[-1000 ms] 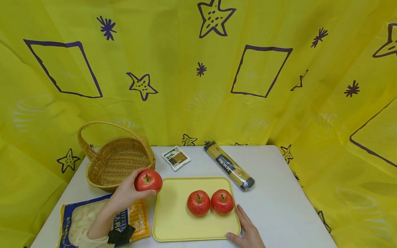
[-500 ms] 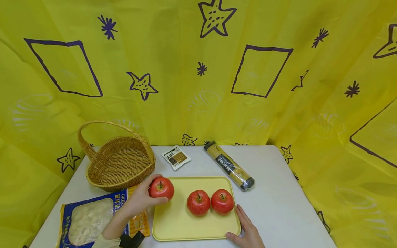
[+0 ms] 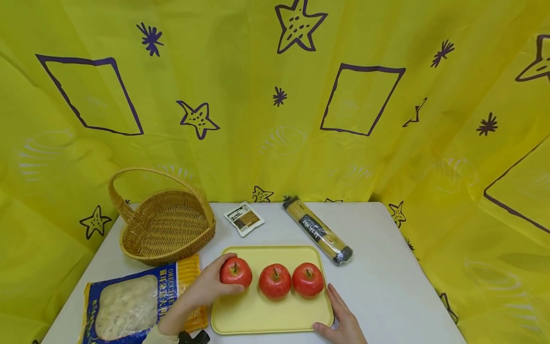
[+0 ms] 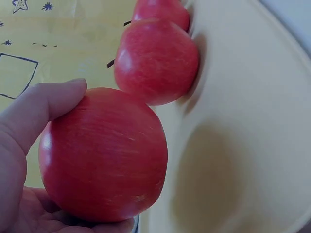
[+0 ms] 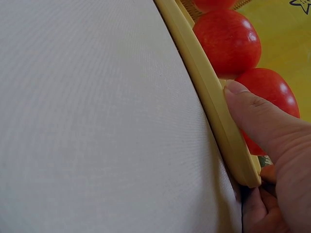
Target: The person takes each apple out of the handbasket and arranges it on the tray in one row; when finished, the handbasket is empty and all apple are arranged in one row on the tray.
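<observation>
A red apple (image 3: 236,273) is held in my left hand (image 3: 211,283), thumb on one side and fingers on the other. In the left wrist view, that apple (image 4: 104,155) hangs a little above the yellow tray (image 4: 272,160), its shadow apart from it. Two more apples sit on the tray, a middle apple (image 3: 275,282) and a right-hand apple (image 3: 308,280), side by side. At the tray's near right corner my right hand (image 3: 345,321) grips the rim. In the right wrist view its thumb lies on the edge and its curled fingers are partly hidden beside the corner.
A wicker basket (image 3: 169,227) with a tall handle stands at the back left. Before it lies a blue and orange pasta bag (image 3: 129,303). Behind the tray are a small flat packet (image 3: 244,219) and a spaghetti pack (image 3: 318,231). A yellow curtain (image 3: 249,157) hangs behind the table.
My left hand has carried its apple rightward and nearer to me, from beside the basket to over the tray's left part. The right hand and the other apples have stayed in place.
</observation>
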Demonstrator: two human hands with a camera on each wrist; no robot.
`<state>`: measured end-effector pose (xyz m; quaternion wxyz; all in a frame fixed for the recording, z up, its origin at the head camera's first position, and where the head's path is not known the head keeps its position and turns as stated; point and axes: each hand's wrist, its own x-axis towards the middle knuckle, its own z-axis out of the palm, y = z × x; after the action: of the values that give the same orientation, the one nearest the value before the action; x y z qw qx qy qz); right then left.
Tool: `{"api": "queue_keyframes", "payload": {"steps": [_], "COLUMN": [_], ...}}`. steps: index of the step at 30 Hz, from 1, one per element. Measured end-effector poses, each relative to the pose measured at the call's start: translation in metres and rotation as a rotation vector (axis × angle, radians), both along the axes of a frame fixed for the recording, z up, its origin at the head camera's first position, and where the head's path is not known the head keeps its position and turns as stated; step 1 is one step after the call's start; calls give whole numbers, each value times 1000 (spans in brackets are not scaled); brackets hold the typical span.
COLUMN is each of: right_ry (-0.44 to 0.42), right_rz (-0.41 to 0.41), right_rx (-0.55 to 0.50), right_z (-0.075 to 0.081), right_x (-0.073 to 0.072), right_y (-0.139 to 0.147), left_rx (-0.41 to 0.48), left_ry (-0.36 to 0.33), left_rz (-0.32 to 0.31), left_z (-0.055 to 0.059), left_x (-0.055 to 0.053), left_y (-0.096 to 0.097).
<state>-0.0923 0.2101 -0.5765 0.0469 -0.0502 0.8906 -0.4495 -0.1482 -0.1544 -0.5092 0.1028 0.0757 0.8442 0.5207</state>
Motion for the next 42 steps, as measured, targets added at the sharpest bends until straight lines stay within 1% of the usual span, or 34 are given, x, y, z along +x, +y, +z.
{"api": "queue_keyframes", "payload": {"steps": [4, 8, 15, 21, 28, 33, 39, 42], "right_ry": [-17, -24, -11, 24, -9, 18, 40, 27], "right_rz": [-2, -5, -5, -4, -26, -14, -11, -8], "right_rx": [-12, -15, -3, 3, -9, -1, -10, -13], "right_z": [0, 0, -1, -3, -3, -2, -3, -3], "right_x": [0, 0, 0, 1, 1, 1, 1, 0], "right_y": [-1, -1, -1, -1, -2, -3, -1, -1], "left_rx": [22, 43, 69, 63, 51, 35, 21, 12], "left_ry": [-26, -39, -50, -56, -52, -34, -33, -25], "left_rz": [-22, -34, -50, -62, -69, -80, -85, -89], "left_z": [-5, -7, -11, -15, -17, -18, -21, -22], "left_x": [2, 5, 7, 6, 6, 7, 6, 6], "left_y": [5, 10, 14, 15, 15, 15, 14, 14]}}
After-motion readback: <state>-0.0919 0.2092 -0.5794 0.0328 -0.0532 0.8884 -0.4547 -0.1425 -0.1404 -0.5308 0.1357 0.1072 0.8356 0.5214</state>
